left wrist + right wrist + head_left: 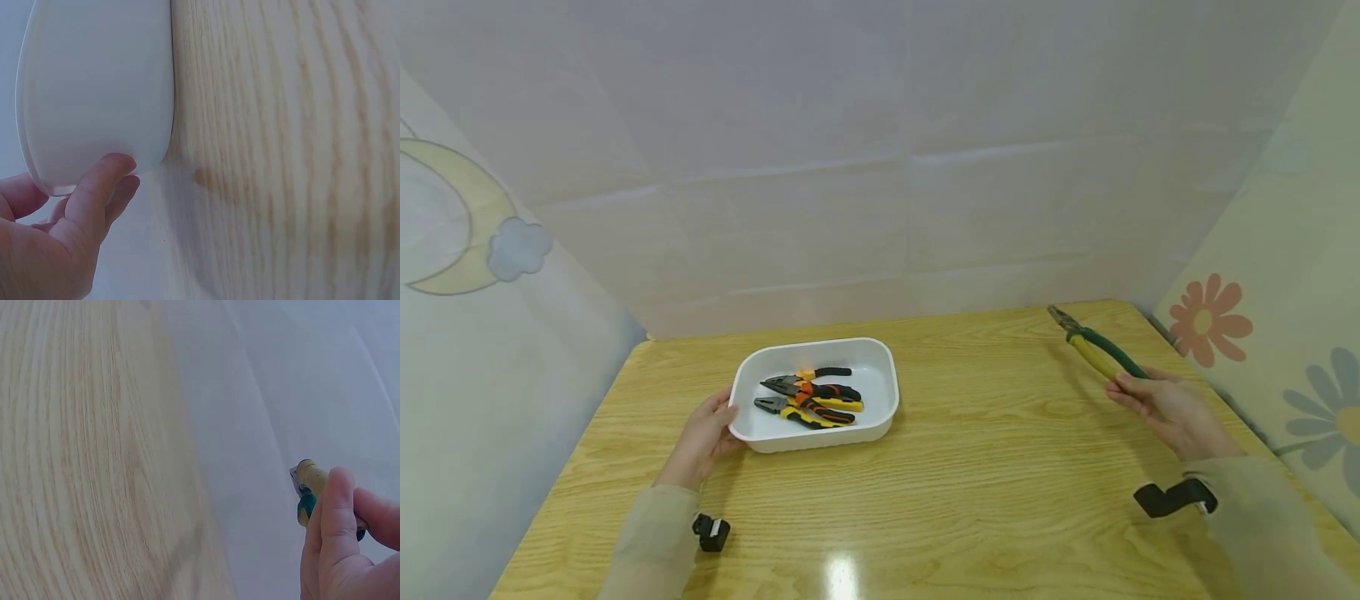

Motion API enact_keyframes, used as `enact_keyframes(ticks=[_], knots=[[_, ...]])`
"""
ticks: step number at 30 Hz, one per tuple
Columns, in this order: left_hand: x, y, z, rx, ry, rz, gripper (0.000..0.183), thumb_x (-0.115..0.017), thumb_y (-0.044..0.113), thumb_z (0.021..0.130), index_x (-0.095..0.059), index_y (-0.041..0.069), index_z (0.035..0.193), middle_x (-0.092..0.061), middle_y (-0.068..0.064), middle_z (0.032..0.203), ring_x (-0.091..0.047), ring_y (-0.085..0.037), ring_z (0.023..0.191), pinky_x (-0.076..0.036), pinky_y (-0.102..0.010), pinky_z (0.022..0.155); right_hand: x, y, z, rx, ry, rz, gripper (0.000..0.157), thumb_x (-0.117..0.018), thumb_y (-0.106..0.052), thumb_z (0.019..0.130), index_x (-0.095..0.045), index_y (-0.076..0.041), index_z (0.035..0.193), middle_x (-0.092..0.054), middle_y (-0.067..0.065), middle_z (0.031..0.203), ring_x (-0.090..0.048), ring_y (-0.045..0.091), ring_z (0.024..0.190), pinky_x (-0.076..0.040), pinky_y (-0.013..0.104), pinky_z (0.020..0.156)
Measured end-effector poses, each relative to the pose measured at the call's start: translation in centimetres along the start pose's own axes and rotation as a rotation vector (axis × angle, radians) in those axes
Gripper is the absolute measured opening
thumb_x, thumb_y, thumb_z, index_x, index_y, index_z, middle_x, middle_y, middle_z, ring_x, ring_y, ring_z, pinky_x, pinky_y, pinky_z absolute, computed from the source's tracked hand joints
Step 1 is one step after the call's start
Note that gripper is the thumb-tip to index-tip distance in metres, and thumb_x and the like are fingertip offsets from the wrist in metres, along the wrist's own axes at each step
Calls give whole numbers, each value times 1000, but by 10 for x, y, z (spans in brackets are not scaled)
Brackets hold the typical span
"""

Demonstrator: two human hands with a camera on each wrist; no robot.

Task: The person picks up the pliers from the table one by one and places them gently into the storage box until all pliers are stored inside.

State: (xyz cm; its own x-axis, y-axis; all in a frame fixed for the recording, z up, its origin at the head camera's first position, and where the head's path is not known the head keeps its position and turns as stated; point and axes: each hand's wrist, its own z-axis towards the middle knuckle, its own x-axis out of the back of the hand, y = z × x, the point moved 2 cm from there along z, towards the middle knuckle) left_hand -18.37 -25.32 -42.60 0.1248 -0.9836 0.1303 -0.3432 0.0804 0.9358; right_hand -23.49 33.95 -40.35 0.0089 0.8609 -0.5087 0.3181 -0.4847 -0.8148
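Observation:
My left hand (703,433) grips the near left corner of a white plastic tray (887,421). In the left wrist view the thumb lies at the rim and the fingers (100,187) press the outer wall. Inside the tray lie several pliers (808,390) with black, orange and yellow handles, heads to the left. Off to the right, my right hand (1172,408) holds pliers with green and yellow handles (1097,350) by the handle ends, raised over the table, metal head pointing up and left. The right wrist view shows these pliers (306,500) end-on between thumb and fingers.
The wooden table (985,467) ends at a pale draped backdrop (865,208). Printed side walls stand left and right, the right one with a red flower (1210,321) close to the right hand. Each wrist carries a black camera mount (711,532).

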Motion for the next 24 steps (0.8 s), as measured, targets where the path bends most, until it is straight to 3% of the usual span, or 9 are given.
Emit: enact_keyframes(ticks=[11,20,24], knots=[[1,0,0,-1,0,-8,53,-33,12,107,-14,1,154,-21,-22,157,-44,-32,126,-53,-27,75,-10,2,-3,32,-29,-21,99,-54,4,96,33,-5,142,-63,7,92,-68,18,84,-54,27,81],[0,0,1,2,-2,0,54,-35,14,107,-14,1,155,-21,-21,157,-44,-32,126,-52,-26,75,-19,4,-4,51,-50,-20,94,-49,7,97,33,-3,142,-63,9,91,-68,19,82,-54,27,79],[1,-1,1,-9,-3,9,53,-34,13,107,-14,0,154,-22,-21,157,-46,-30,123,-52,-26,73,-23,4,-5,65,-50,-54,91,-51,6,97,24,-1,147,-62,9,91,-68,19,82,-54,27,78]])
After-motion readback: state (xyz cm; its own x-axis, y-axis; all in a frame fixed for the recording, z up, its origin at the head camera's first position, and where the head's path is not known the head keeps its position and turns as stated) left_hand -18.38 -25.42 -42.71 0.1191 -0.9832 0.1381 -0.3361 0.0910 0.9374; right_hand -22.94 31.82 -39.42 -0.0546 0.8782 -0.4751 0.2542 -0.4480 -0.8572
